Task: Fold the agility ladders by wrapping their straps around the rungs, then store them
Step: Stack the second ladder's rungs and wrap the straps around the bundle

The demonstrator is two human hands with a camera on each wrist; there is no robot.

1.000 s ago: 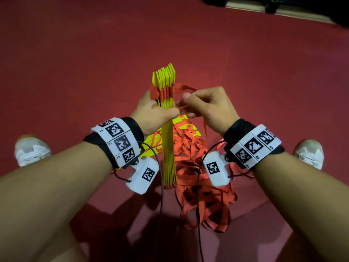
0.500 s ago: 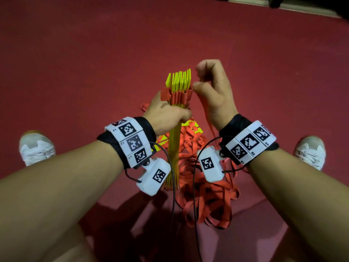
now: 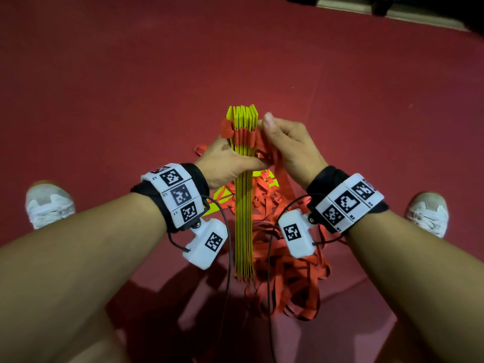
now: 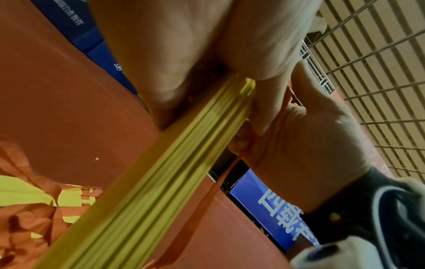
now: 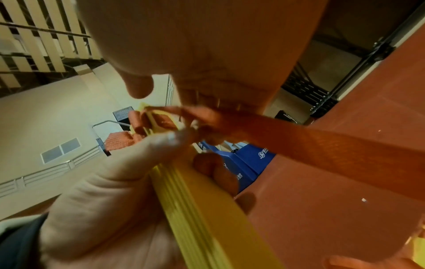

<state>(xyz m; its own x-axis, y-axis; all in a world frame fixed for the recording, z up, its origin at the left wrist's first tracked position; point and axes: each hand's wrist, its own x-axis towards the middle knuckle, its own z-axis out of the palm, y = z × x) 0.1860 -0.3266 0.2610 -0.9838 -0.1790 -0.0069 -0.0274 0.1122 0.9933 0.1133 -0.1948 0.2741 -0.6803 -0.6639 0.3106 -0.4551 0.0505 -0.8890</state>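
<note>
Left hand (image 3: 225, 163) clamped around stacked yellow rungs (image 3: 244, 205), bundle upright. Right hand (image 3: 290, 145) pinches red strap (image 3: 281, 174) beside bundle's top. Loose straps (image 3: 288, 279) heaped on red floor (image 3: 131, 87).

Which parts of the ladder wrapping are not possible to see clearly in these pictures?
- Head view: left hand covers the middle of the yellow rungs, so any strap there is hidden.
- Head view: right hand hides how its fingers hold the orange strap.
- Left wrist view: motion blur smears the rungs.
- Right wrist view: the palm fills the top and hides the rung tips.
</note>
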